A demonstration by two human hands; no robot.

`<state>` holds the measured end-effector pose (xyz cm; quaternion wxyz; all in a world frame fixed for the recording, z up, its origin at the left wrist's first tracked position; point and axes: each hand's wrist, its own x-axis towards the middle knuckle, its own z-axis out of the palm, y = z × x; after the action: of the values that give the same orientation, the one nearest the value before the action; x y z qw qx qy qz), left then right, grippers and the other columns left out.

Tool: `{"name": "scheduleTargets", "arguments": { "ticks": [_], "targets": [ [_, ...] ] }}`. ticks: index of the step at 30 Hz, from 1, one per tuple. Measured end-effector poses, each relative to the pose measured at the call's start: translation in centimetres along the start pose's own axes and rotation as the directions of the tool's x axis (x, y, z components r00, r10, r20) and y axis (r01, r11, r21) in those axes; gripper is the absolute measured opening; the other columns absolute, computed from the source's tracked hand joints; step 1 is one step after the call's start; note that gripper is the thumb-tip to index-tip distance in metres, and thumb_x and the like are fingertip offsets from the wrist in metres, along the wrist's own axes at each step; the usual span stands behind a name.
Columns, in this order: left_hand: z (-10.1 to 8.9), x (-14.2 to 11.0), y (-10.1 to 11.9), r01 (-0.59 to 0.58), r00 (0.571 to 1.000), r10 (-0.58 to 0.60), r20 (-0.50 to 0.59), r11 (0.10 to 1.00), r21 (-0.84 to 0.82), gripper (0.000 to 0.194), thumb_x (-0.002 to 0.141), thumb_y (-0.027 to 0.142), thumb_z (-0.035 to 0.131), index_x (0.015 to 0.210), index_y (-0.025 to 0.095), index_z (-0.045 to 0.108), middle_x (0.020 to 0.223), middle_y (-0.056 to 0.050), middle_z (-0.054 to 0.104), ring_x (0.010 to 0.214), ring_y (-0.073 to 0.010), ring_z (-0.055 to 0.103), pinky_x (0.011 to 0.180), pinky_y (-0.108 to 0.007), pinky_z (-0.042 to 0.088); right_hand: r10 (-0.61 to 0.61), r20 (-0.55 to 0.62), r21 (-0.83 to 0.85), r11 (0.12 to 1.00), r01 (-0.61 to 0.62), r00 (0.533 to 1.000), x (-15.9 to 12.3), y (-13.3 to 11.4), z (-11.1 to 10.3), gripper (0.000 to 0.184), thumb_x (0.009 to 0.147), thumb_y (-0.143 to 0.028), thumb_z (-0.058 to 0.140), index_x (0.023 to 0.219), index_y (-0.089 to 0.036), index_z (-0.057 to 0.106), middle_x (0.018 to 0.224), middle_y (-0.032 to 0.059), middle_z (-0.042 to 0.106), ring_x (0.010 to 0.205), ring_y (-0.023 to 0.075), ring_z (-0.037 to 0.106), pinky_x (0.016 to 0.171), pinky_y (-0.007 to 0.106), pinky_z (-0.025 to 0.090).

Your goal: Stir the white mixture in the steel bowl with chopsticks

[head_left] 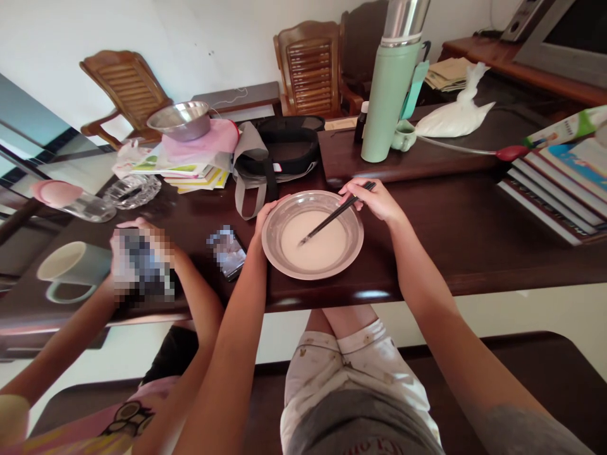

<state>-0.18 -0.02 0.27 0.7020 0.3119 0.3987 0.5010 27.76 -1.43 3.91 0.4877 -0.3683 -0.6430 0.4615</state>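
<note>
A wide metal bowl (351, 253) stands near the front edge of the dark table, with a pale, milky liquid (313, 253) in it. My left hand (268, 215) grips the bowl's left rim; some of its fingers are hidden behind the bowl. Closed around a pair of dark chopsticks (334, 215), my right hand (367, 197) is over the bowl's upper right rim. The chopsticks slant down to the left, and their tips are in the liquid.
At left another person's hands (161, 243) hold a blurred-out device beside a mug (71, 272). A phone (228, 253) lies left of the bowl. Behind are a grey-black bag (289, 145), a steel basin (180, 120) and a green thermos (391, 101). Books (559, 189) are stacked at right.
</note>
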Motion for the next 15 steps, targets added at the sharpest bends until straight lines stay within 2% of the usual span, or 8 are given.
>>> {"name": "scheduleTargets", "arguments": {
  "ticks": [4,6,9,12,15],
  "targets": [
    [0.12,-0.21,-0.07,0.013,0.999,-0.012,0.037,0.999,-0.036,0.044,0.087,0.035,0.041,0.117,0.015,0.065,0.1,-0.005,0.072,0.114,-0.0298,0.057,0.101,-0.043,0.044,-0.019,-0.129,0.002,1.0,0.019,0.991,0.05,0.01,-0.33,0.037,0.08,-0.053,0.061,0.074,-0.016,0.067,0.07,0.0058,0.072,0.039,0.0057,0.042,0.035,0.021,0.027],
    [0.11,-0.27,-0.11,0.016,0.999,-0.015,0.029,0.999,-0.041,0.046,0.086,0.039,0.042,0.117,0.014,0.065,0.101,-0.006,0.072,0.113,-0.0306,0.058,0.099,-0.043,0.045,0.0,-0.081,0.009,1.0,0.001,0.997,0.05,0.07,-0.29,0.038,0.081,-0.052,0.06,0.074,-0.016,0.067,0.068,0.0056,0.072,0.038,0.0056,0.04,0.034,0.021,0.025],
    [0.0,-0.25,-0.1,-0.002,1.0,0.002,0.019,0.999,-0.035,0.048,0.086,0.041,0.042,0.12,0.013,0.063,0.104,-0.008,0.071,0.113,-0.0307,0.058,0.099,-0.043,0.045,0.002,0.012,0.006,1.0,-0.002,1.0,0.07,0.15,-0.04,0.037,0.08,-0.052,0.061,0.077,-0.016,0.069,0.07,0.0056,0.072,0.041,0.0064,0.044,0.037,0.022,0.03],
    [-0.15,-0.27,0.0,-0.03,0.999,0.031,0.036,0.999,-0.039,0.049,0.086,0.039,0.043,0.124,0.012,0.061,0.104,-0.008,0.07,0.113,-0.0298,0.058,0.101,-0.043,0.043,-0.03,-0.066,-0.011,1.0,0.029,0.997,0.05,0.16,-0.2,0.036,0.08,-0.052,0.06,0.078,-0.017,0.068,0.071,0.0055,0.072,0.041,0.0064,0.045,0.036,0.021,0.029],
    [-0.31,-0.38,0.09,-0.042,0.995,0.047,0.086,0.997,-0.061,0.052,0.084,0.036,0.043,0.129,0.014,0.058,0.104,-0.008,0.07,0.11,-0.0297,0.06,0.101,-0.044,0.043,-0.024,-0.119,-0.01,1.0,0.023,0.993,-0.04,0.08,-0.49,0.036,0.081,-0.051,0.06,0.074,-0.017,0.067,0.067,0.0047,0.071,0.035,0.0044,0.036,0.033,0.022,0.02]
  ]
}}
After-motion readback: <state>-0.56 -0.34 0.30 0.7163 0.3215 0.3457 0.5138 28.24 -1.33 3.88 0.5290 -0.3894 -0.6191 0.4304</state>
